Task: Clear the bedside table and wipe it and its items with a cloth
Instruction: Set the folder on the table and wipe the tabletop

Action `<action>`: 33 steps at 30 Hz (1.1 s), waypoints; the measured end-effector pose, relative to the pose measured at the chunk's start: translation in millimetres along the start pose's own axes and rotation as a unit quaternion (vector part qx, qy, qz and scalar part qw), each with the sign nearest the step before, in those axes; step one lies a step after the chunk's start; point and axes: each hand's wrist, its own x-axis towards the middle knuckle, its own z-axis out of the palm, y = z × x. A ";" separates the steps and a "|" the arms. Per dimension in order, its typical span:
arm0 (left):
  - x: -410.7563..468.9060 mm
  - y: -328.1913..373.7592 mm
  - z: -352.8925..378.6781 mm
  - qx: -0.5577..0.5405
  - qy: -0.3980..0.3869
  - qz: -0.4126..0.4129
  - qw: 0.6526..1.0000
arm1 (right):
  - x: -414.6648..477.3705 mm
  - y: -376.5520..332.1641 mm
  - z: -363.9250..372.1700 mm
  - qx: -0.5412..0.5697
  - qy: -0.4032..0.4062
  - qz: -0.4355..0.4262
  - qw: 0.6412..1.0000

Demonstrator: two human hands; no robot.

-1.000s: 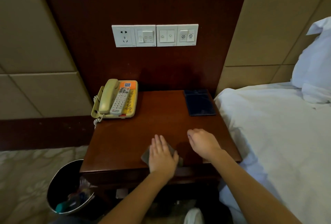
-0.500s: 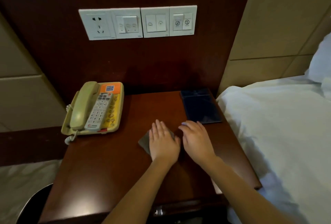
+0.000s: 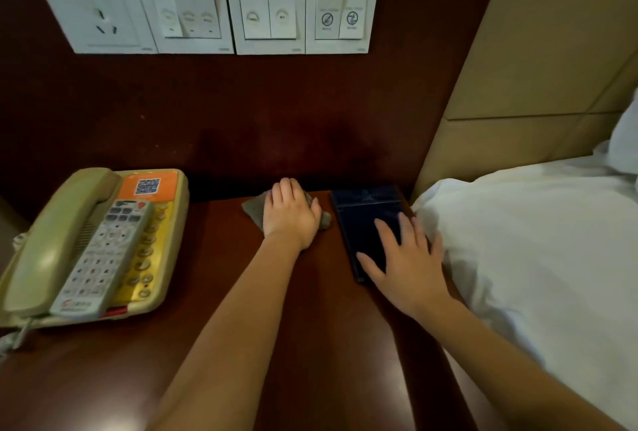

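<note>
Table of dark wood fills the lower part of the view, its back edge against a dark wooden wall panel. Just to its right lies a bed under white sheets. On the panel sits a row of white switch plates, with a socket at the left end. A cream phone stands on the table's left side, and a grey remote rests on its keypad. A dark folder lies flat at the back right corner. The right hand rests on the folder's near end, fingers spread and relaxed, gripping nothing. The left hand presses flat, fingers straight and together, on a grey cloth at the table's back edge, just left of the folder.
</note>
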 end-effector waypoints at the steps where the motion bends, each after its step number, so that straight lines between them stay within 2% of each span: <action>1: -2.4 4.2 -0.4 0.002 0.002 -0.018 1.000 | -0.1 1.8 -1.0 0.018 -0.035 0.030 0.999; 5: -14.4 19.0 0.1 -0.002 -0.012 -0.033 0.999 | -0.5 2.6 -7.5 0.049 -0.073 0.072 0.993; 13: -72.0 32.4 -4.2 -0.033 -0.064 0.084 0.994 | -7.9 28.4 -11.9 0.105 -0.123 0.058 0.985; 16: -112.2 34.0 -3.0 -0.036 -0.070 0.111 0.991 | -22.6 30.3 -12.1 0.107 -0.111 0.070 0.986; 20: -170.5 29.0 -4.8 -0.030 -0.069 0.119 0.990 | -49.4 22.8 -19.1 0.083 -0.043 0.072 0.993; 26: -225.3 -9.1 -14.6 -0.042 -0.081 0.168 0.982 | -102.0 -15.0 -32.8 0.024 -0.014 -0.015 0.999; 29: -239.5 -71.9 -23.1 -0.057 -0.067 0.122 0.989 | -125.7 -42.4 -41.3 0.023 -0.038 -0.104 0.994; 33: -269.3 -182.6 -41.6 -0.060 -0.052 -0.007 0.997 | -157.8 -68.7 -45.3 0.025 -0.101 -0.169 0.980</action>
